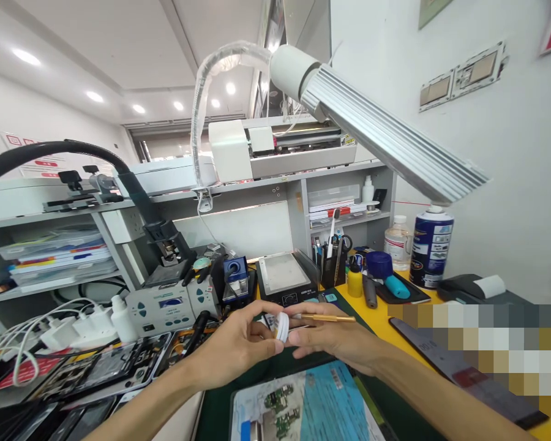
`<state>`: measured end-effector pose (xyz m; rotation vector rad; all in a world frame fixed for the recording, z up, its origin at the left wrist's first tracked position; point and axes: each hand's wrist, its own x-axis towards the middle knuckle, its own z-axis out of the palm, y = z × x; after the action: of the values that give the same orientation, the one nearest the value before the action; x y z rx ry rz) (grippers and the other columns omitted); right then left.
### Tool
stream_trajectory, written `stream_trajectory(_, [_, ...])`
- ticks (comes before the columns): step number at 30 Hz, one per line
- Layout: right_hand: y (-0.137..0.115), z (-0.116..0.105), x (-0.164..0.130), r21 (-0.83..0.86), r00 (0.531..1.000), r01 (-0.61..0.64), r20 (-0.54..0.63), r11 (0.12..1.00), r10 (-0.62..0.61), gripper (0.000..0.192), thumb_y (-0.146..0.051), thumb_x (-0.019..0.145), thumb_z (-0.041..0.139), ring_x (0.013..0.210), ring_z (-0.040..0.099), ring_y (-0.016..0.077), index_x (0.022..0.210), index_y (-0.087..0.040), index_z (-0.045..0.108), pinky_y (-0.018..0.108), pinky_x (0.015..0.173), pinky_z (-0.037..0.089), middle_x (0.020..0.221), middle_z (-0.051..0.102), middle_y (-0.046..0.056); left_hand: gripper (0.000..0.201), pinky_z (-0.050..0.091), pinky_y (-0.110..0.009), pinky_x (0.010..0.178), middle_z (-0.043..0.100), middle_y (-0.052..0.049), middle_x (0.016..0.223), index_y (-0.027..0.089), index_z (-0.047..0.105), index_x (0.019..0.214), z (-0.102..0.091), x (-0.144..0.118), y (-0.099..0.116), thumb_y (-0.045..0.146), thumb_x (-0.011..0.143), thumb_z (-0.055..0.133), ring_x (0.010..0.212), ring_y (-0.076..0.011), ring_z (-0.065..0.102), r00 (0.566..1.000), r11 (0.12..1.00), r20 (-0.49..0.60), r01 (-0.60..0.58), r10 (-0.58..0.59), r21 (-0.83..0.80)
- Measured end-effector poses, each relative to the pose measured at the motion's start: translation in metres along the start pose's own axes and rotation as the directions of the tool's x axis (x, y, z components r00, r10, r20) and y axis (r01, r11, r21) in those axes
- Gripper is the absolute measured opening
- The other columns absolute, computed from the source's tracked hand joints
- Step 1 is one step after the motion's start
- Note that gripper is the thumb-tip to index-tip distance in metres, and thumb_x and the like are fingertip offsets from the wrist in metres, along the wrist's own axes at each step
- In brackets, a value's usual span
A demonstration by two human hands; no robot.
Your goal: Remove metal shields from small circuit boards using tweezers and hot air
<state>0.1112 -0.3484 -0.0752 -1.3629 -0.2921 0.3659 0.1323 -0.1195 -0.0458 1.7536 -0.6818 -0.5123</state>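
Right, both hands meet above the dark green mat (220, 404): the left hand (236, 343) pinches a small round white jar (282, 326) on its side, ribbed lid edge showing, while the right hand (335, 337) steadies it and grips a slim brass-coloured tool (328, 318) lying level. Behind sit a grey soldering station (165, 309) and a black hot plate (282, 275). Overhead, a ribbed aluminium lamp (386, 138) juts across the view.

Small white jar (282, 326) between both hands
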Motion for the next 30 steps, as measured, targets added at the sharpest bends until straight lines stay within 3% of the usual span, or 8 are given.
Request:
stream_trajectory(5, [0.004,0.003,0.002,0.003,0.999,-0.012,-0.031,1.0,0.012,0.052,-0.035,0.07,0.092,0.1,0.068,0.0229,0.114,-0.017,0.072,0.038,0.088,0.057,0.109,0.072,0.008,0.058,0.034,-0.029,0.067,0.064,-0.001,0.079,0.019,0.048,0.131,0.003,0.003,-0.009,0.035,0.084,0.077,0.074,-0.0147,0.052,1.0,0.999,-0.016,-0.025,0.024,-0.046])
stream_trajectory(11, [0.003,0.006,0.003,-0.011,0.998,0.032,-0.06,0.999,-0.033,0.043,-0.025,0.069,0.091,0.083,0.064,0.0167,0.106,-0.015,0.072,0.032,0.08,0.049,0.088,0.073,0.004,0.055,0.034,-0.029,0.068,0.068,-0.004,0.084,0.015,0.051,0.126,0.007,0.006,-0.002,0.034,0.082,0.079,0.076,-0.0149,0.053,0.999,0.995,0.019,-0.024,0.026,-0.099])
stream_trajectory(17, [0.005,0.006,0.003,-0.037,0.995,0.082,-0.05,0.996,-0.083,0.035,-0.024,0.072,0.088,0.092,0.063,0.019,0.101,-0.015,0.072,0.032,0.084,0.044,0.095,0.074,0.005,0.054,0.025,-0.028,0.061,0.061,0.002,0.071,0.016,0.053,0.125,0.005,0.004,0.003,0.033,0.081,0.079,0.063,-0.0104,0.041,0.999,0.994,0.036,-0.024,0.028,-0.102])
stream_trajectory(22, [0.005,0.006,0.002,-0.029,0.995,0.093,-0.034,0.995,-0.094,0.037,-0.025,0.071,0.088,0.094,0.064,0.0207,0.104,-0.016,0.072,0.034,0.086,0.044,0.097,0.075,0.006,0.055,0.026,-0.028,0.061,0.062,0.002,0.071,0.016,0.054,0.127,0.002,0.002,0.0,0.032,0.082,0.079,0.063,-0.0103,0.041,0.999,0.996,0.027,-0.018,0.021,-0.086])
stream_trajectory(26, [0.004,0.007,0.001,-0.044,0.997,0.074,-0.035,0.996,-0.075,0.036,-0.024,0.071,0.087,0.091,0.063,0.0201,0.103,-0.016,0.073,0.033,0.083,0.044,0.095,0.074,0.006,0.053,0.031,-0.028,0.063,0.067,-0.001,0.077,0.016,0.054,0.127,0.002,-0.001,0.001,0.032,0.083,0.079,0.067,-0.0116,0.047,1.0,0.999,-0.001,-0.023,0.023,-0.047])
stream_trajectory(30, [0.005,0.005,0.003,-0.06,0.997,0.073,-0.032,0.995,-0.075,0.035,-0.026,0.074,0.086,0.088,0.063,0.0205,0.105,-0.016,0.073,0.035,0.082,0.045,0.092,0.073,0.006,0.052,0.041,-0.03,0.07,0.073,-0.004,0.086,0.019,0.054,0.13,0.005,-0.002,0.004,0.031,0.085,0.076,0.079,-0.0178,0.061,0.998,0.992,-0.061,-0.029,0.036,0.123])
